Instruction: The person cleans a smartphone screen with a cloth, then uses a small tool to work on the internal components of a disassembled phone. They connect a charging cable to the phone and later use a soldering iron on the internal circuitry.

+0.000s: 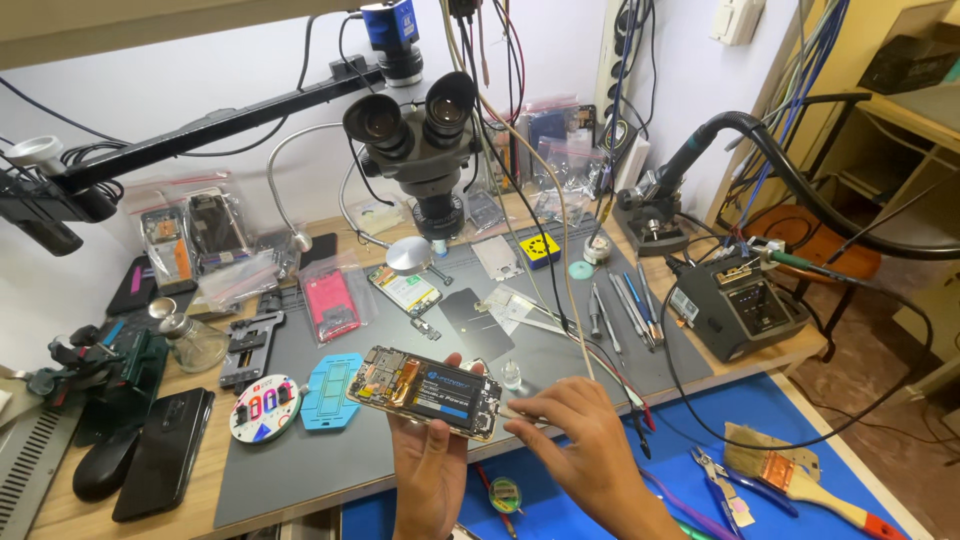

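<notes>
Bright, even indoor light fills the workbench, seeming to come from above. Shadows are soft and short; the microscope point(425, 140) casts only a faint one onto the grey mat point(560, 330). Small glints of glare sit on the opened phone point(425, 392) and the glass bottle point(190, 340). Focus is sharp at centre. Wide-lens distortion bends the bench edges and corners, and the right hand point(585, 440) looks slightly soft.

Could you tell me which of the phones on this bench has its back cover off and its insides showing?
The opened phone held up in the left hand, with its battery and circuit board exposed. The black phone at the left lies closed on the table.
</notes>
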